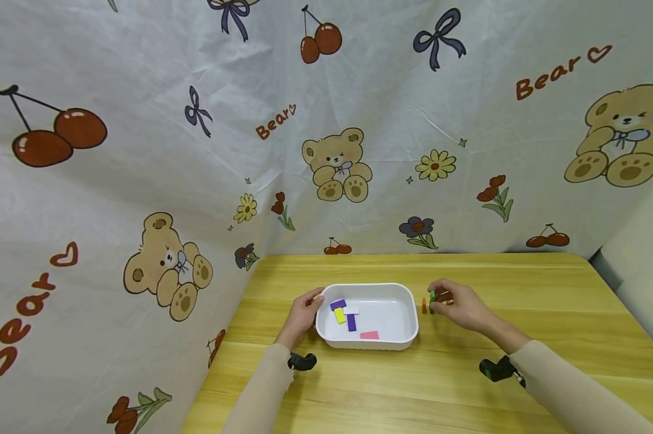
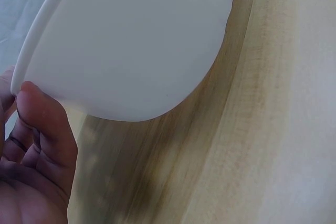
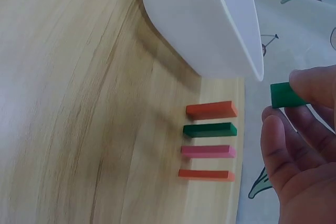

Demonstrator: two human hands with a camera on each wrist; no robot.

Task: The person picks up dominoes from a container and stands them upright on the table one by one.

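Observation:
My left hand (image 1: 303, 314) pinches the rim of a white plastic tub (image 1: 367, 345) at its left end; the left wrist view has the thumb (image 2: 44, 111) against the tub's edge. To the tub's right, my right hand (image 1: 463, 307) holds a small green block (image 3: 283, 95) between thumb and fingers, raised over the table. Below that hand stands a row of upright blocks: an orange block (image 3: 211, 110) nearest the tub, then a green block (image 3: 209, 130), a pink block (image 3: 207, 151) and another orange block (image 3: 206, 174).
Inside the tub lie purple blocks (image 1: 351, 323), a yellow block (image 1: 340, 316), a white block (image 1: 351, 311) and a pink block (image 1: 369, 335). The wooden table (image 1: 381, 392) ends at a patterned cloth (image 1: 383, 223) behind and on the left.

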